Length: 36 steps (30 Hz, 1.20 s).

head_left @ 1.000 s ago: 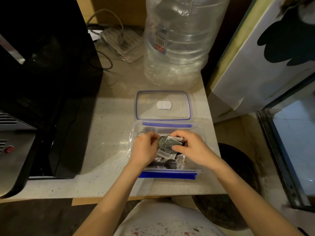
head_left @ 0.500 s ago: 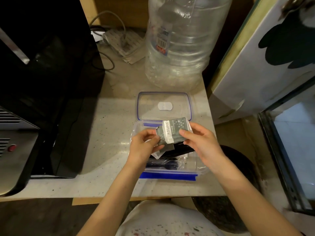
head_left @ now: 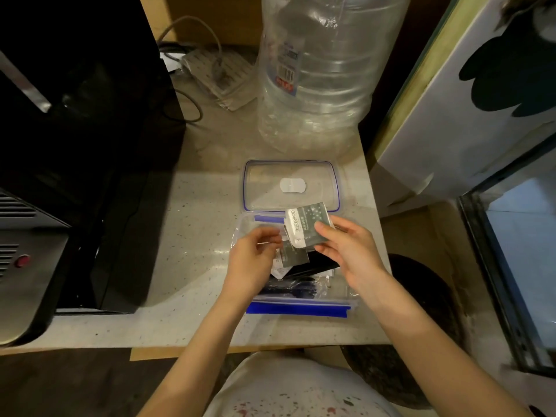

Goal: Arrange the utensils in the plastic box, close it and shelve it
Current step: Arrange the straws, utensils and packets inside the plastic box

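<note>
Dim warm indoor light, deep shadow at left, wide-angle bending at edges, slight softness throughout.

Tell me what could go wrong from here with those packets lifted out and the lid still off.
1. The right hand pinches the top packet by one corner above the box; it could slip and land on the counter.
2. The left hand holds a second packet loosely; it may drop across the black fork.
3. Packets stacked high could keep the lid from sealing.
</note>
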### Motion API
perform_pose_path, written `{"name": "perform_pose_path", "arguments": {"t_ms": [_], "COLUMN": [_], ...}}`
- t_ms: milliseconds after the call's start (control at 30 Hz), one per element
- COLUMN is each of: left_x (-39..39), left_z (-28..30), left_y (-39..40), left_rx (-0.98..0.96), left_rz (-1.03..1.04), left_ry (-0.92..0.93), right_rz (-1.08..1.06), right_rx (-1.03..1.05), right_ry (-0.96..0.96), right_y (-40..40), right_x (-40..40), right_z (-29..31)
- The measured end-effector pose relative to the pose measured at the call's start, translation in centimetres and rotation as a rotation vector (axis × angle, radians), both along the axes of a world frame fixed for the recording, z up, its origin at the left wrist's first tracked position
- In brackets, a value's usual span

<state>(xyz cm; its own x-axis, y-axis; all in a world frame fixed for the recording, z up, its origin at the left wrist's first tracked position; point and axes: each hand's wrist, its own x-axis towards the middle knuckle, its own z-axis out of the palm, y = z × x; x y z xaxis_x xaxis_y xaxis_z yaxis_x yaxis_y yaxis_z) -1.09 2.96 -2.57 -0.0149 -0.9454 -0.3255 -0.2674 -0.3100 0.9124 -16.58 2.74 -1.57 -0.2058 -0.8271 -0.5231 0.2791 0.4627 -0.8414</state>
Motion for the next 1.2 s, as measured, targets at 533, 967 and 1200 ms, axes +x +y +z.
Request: {"name": "perform_pose_path", "arguments": {"t_ms": [533,967,1200], "left_x": [-1.2,-1.0,-0.7], "left_z": [-1.9,-1.7,-1.2], "left_y": [1.3,0.2,-0.2], "left_rx": [-0.137,-0.128,-0.112], "left_rz": [-0.373,-0.402,-0.325], "left_ry": [-0.839,-0.875,-0.692], "right_rz": [0.242,0.157,0.184], "right_rx": [-0.032,-0.104,-0.101], "right_ry": [0.605,0.485,0.407], "right_y": [0.6,0.7,1.1], "right_x": [2.1,0.8,-0.2], "right_z": [-3.2,-2.6,-1.3]}}
